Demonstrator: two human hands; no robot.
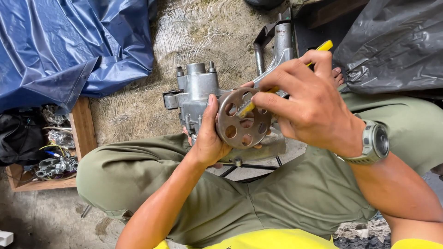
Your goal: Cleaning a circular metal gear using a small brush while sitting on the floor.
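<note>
Head view, going from the left edge: a blue tarp (69, 46) fills the upper left, with a wooden box of small parts (50, 161) below it. Near centre, the left hand (210, 138) clasps a grey metal casting (196, 92) from beneath, thumb pressed to the rim of a round perforated disc (243, 117) on its face. Just right of it, the right hand (309, 99) pinches a yellow-handled tool (286, 74), its long axis slanting down-left from upper right, tip inside a disc hole. A black plastic sheet (397, 41) covers the upper right.
</note>
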